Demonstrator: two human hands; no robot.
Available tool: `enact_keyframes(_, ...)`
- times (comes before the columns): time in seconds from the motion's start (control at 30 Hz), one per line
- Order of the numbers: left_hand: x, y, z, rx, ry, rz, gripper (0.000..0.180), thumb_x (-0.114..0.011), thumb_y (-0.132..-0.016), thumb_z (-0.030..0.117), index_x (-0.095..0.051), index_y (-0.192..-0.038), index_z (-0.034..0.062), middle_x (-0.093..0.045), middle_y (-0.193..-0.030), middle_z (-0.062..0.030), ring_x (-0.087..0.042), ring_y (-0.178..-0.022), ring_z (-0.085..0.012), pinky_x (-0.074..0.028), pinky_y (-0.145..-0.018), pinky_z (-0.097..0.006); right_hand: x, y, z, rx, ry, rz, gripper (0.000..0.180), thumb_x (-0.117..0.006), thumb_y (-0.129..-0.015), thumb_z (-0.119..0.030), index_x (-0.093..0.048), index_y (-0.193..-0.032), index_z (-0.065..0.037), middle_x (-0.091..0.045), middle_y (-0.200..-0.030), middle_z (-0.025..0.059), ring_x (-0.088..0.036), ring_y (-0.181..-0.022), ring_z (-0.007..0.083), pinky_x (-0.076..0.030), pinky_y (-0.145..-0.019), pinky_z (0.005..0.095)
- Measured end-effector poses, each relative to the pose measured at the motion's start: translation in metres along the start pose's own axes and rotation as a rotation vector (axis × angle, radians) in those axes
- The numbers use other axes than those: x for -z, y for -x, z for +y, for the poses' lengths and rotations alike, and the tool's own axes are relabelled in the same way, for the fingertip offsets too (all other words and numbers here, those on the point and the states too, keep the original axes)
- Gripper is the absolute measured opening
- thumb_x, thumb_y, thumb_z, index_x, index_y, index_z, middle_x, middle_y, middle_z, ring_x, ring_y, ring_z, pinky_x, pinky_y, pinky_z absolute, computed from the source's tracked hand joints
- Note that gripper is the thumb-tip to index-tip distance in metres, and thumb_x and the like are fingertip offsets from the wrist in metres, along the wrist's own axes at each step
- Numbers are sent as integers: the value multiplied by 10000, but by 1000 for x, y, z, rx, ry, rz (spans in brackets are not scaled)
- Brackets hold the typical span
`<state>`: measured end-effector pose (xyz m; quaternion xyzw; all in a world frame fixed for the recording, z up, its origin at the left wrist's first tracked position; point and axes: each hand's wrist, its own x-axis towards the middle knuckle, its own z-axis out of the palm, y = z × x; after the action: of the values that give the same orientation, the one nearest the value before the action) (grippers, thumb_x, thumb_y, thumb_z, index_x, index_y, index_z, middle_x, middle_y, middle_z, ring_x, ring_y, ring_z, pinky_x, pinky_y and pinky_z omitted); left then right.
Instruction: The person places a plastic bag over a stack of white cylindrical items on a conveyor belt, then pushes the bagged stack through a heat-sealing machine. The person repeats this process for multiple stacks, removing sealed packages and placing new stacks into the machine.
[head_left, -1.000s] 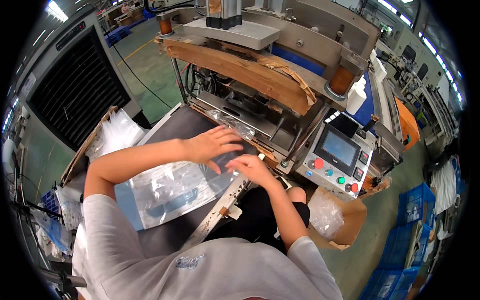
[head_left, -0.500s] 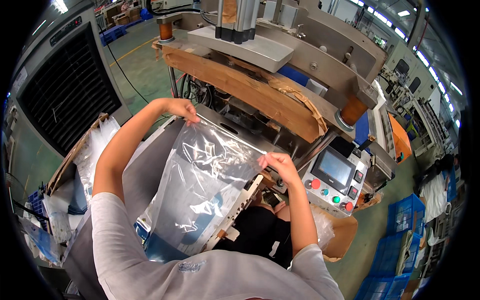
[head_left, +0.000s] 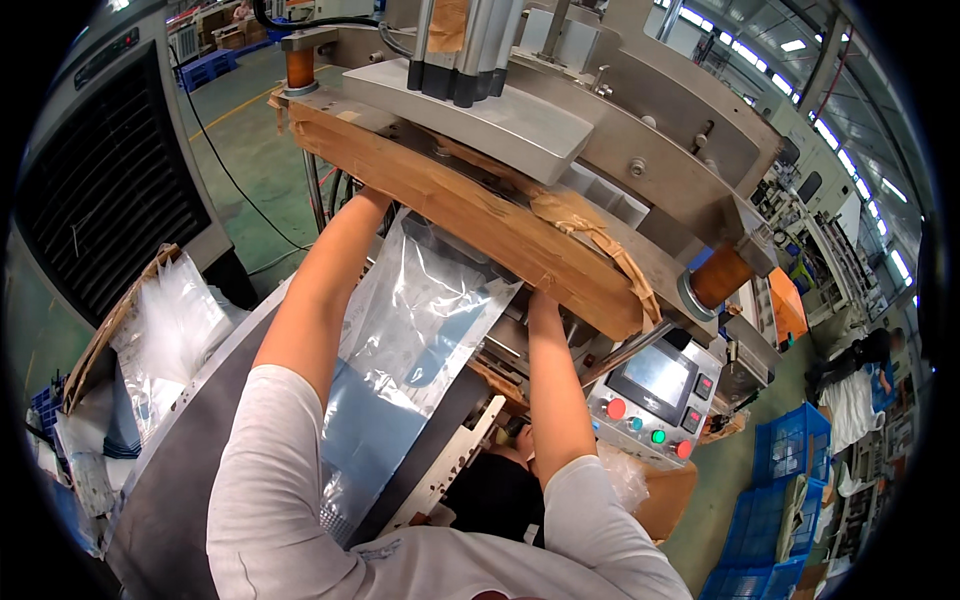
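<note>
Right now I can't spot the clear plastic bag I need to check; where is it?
In the head view, the clear plastic bag is centre frame between both forearms, its top edge under the cardboard-wrapped press bar.

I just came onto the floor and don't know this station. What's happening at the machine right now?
A person in a white shirt is reaching both arms up under the machine's padded press head, feeding a clear plastic bag in beneath it. Both hands are hidden under the head, so their grip cannot be seen. The bag's lower end trails over the dark work table. A control panel with coloured buttons sits to the right.
</note>
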<state>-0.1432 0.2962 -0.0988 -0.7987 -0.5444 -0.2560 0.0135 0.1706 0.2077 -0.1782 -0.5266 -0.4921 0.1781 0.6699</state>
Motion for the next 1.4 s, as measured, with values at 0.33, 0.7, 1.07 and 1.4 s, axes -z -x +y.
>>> enact_keyframes(0.33, -15, 31, 21, -135, -209, 192, 255, -507, -873, 235, -615, -1031, 67, -622, -1047, -98, -536, -1049, -239, -374, -938, -359, 28, 44, -19, 275, 318, -214, 373, -562, -874, -198, -502, -1193, -15, -501, -1226, 212, -460, -1134, 357, -349, -959, 426)
enact_keyframes(0.7, -3, 36, 28, -138, -355, 381, 284, -490, -876, 222, -586, -1079, 49, -607, -1075, -131, -529, -1077, -262, -366, -949, -377, 18, 4, -21, 270, 260, -270, 304, -547, -881, -204, -548, -1115, -9, -577, -1100, 178, -522, -1043, 323, -406, -891, 395)
enact_keyframes(1.07, 9, 235, 178, 148, -340, -221, 695, -371, -908, 517, -137, -1452, 153, -53, -1489, -220, -52, -1361, -436, -104, -1083, -536, 72, 147, 2, -211, 185, -923, 487, -453, -906, -499, -677, -979, -73, -647, -934, 122, -581, -915, 201, -426, -847, 305)
enact_keyframes(1.4, -32, 260, 154, 148, -159, -205, 734, -368, -868, 607, -182, -1449, 199, -52, -1502, -182, -34, -1375, -402, -53, -1074, -561, 215, 150, -15, -664, -552, -848, 377, -428, -963, -239, -538, -1201, 32, -544, -1240, 87, -482, -1145, 158, -363, -964, 287)
